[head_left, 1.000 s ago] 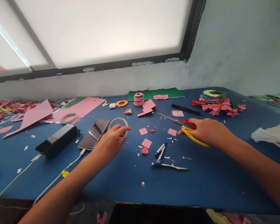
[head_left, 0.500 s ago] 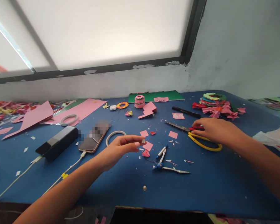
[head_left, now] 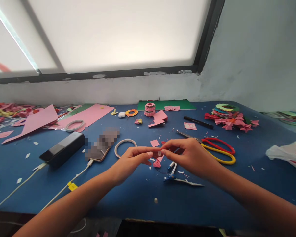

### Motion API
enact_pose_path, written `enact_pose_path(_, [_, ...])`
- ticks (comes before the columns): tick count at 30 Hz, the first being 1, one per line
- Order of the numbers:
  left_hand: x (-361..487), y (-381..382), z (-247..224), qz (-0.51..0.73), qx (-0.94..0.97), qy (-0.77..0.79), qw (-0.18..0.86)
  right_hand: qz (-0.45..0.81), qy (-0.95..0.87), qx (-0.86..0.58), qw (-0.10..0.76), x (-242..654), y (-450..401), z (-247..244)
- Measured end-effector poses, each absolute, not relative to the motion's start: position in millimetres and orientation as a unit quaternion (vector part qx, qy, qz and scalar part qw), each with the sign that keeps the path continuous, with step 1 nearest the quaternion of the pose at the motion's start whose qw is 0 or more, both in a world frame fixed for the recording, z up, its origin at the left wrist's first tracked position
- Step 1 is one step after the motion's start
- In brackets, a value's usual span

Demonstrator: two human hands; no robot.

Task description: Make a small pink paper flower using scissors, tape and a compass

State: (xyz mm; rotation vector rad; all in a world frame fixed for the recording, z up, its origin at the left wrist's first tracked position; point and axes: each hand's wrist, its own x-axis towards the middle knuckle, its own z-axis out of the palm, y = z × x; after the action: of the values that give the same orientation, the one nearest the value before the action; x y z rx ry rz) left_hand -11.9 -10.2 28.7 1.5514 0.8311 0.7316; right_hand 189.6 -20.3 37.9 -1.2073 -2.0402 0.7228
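Note:
My left hand (head_left: 132, 161) reaches over the middle of the blue table with its fingers stretched out. Small white tape pieces (head_left: 159, 153) sit on its index fingertip. Thumb and index finger of my right hand (head_left: 187, 153) are pinched together at that fingertip, touching a tape piece. Beyond my right hand lie the scissors (head_left: 227, 161) with one red and one yellow handle loop, their blades partly hidden behind it. Below the hands rests a blue and white compass (head_left: 174, 177), partly covered. Pink paper squares (head_left: 154, 143) and a folded pink piece (head_left: 157, 163) lie close by.
A tape roll (head_left: 125, 141), a phone (head_left: 103, 144) and a black power bank (head_left: 64, 148) with white cables lie left. Farther back are a ridged pink paper roll (head_left: 150, 109), a black pen (head_left: 198, 122) and stacked paper flowers (head_left: 230, 118). A small bead (head_left: 156, 200) lies in front.
My right hand has let go of the scissors and moved left to my left fingertip. The scissors stay on the table. My left hand has shifted slightly right.

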Motion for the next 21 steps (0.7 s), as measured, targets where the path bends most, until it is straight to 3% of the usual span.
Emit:
enact_pose_path(5, [-9, -15, 27, 0.354, 0.731, 0.379, 0.444, 0.349, -0.740, -0.448, 0.361, 183, -21, 28])
enact_pose_path(21, [-3, -16, 19, 0.427, 0.646, 0.423, 0.471, 0.363, -0.717, -0.409, 0.432, 173, -28, 20])
